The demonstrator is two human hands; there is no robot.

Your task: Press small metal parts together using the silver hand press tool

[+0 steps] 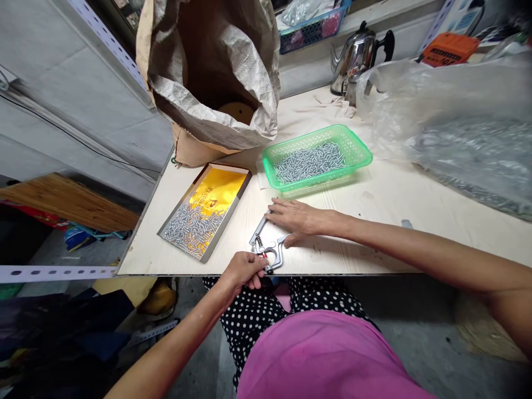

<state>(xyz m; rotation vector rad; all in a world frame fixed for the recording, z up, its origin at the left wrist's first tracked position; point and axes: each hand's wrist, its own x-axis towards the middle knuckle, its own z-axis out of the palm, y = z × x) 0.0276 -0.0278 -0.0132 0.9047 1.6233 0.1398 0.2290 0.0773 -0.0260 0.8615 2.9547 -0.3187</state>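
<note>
A small metal hand press [266, 246] with a lever stands at the near edge of the pale wooden table [374, 221]. My right hand [295, 219] lies flat on its lever, fingers stretched out and pressing down. My left hand [246, 270] is at the table's edge, its fingers pinched at the front jaw of the press on something too small to make out. A shallow yellow box lid [203, 210] with several small metal pins lies to the left. A green plastic basket [316, 158] full of the same pins stands behind the press.
A big open paper sack [216, 72] stands at the table's back left. A clear plastic bag [461, 127] of metal parts lies at the right. A steel kettle [357, 55], a blue basket [311, 25] and an orange box [451, 50] sit behind. Grey wall at left.
</note>
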